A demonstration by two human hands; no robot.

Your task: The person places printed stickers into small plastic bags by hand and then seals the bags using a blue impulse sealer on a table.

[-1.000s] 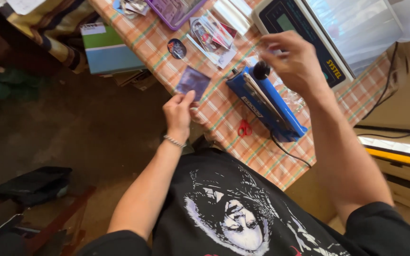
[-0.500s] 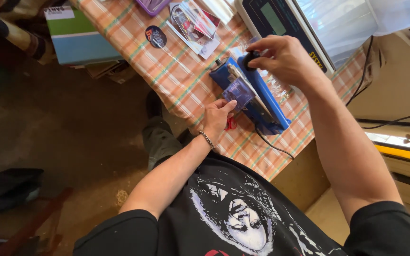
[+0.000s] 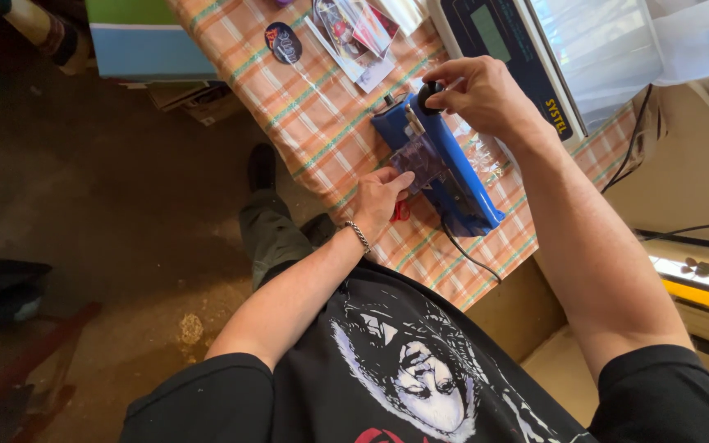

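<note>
1. While the right hand (image 3: 486, 98) curls its fingers round the black knob (image 3: 428, 94) at the far end of the lever, the blue heat sealer (image 3: 445, 168) lies slantwise on the checked counter (image 3: 313, 107).
2. The left hand (image 3: 381, 201) rests at the near side of the sealer, its fingertips pressing a small clear pouch (image 3: 416, 160) that lies across the sealing bar under the lever.
3. A red object (image 3: 401, 212) shows just beneath the left hand, partly hidden; what it is cannot be told.
4. A black cord (image 3: 465, 254) runs from the sealer's near end over the counter edge.
5. Just beyond the right hand stands a weighing scale (image 3: 502, 41) with a dark panel.
6. Farther along the counter lie a dark oval sticker (image 3: 283, 41) and some clear packets (image 3: 350, 33).
</note>
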